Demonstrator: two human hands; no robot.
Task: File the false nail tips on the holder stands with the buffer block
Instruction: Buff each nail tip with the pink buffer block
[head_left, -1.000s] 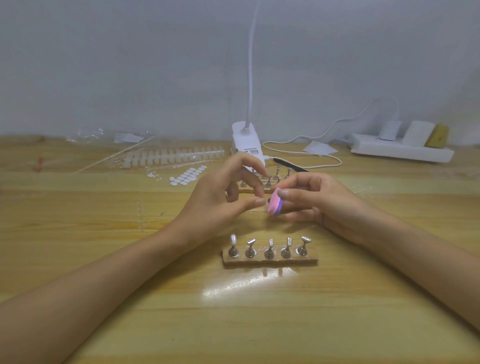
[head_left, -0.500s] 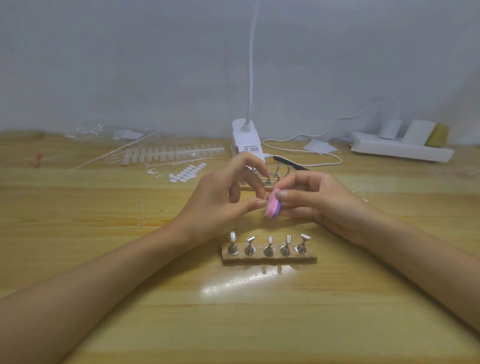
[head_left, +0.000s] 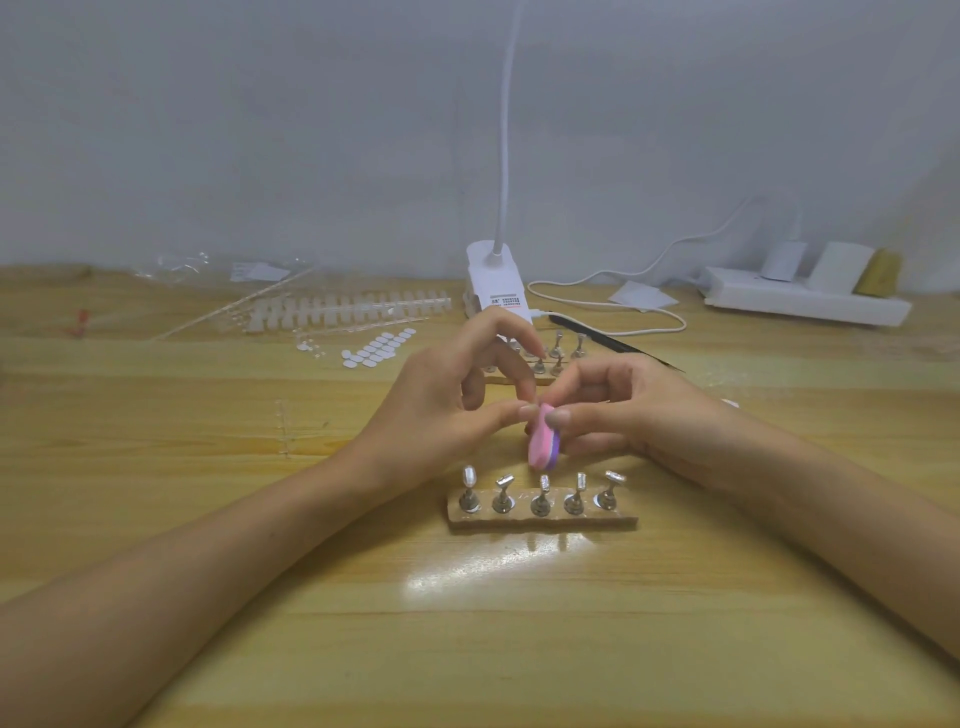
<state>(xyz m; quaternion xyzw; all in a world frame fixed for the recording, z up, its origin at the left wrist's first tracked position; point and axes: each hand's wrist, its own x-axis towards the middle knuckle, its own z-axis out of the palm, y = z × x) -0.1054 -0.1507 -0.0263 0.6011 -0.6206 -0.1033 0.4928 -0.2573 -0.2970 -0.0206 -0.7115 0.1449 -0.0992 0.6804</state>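
Right now we see both hands meeting just behind the near holder base (head_left: 540, 519), a wooden strip lying on the table (head_left: 467, 623) and carrying five small metal stands in a row. The right hand (head_left: 634, 410) holds the buffer block (head_left: 544, 439), pink with a purple layer, its thumb on the near side and its curled fingers behind. The block stands almost on end, with its lower end hanging just above and behind the middle stand of that base, not touching it. The left hand (head_left: 441, 410) has its thumb and forefinger brought together in a pinch at the block's upper end, with the other fingers loosely bent. We cannot tell whether a tip sits between them, as the spot is too small to read. A pale false nail tip (head_left: 469, 475) shows on the leftmost stand of the base. The other four stands end in silvery heads that we cannot read for certain.

Farther behind the base, past the hands, stands a second holder (head_left: 550, 364), partly hidden by the fingers. Behind that is a white lamp clamp (head_left: 496, 286). Behind the base and to its left lie strips of nail tips (head_left: 353, 306) and white adhesive tabs (head_left: 379, 348). Behind it and to its right lie a black file (head_left: 613, 343) and, well apart, a white power strip (head_left: 805, 304).
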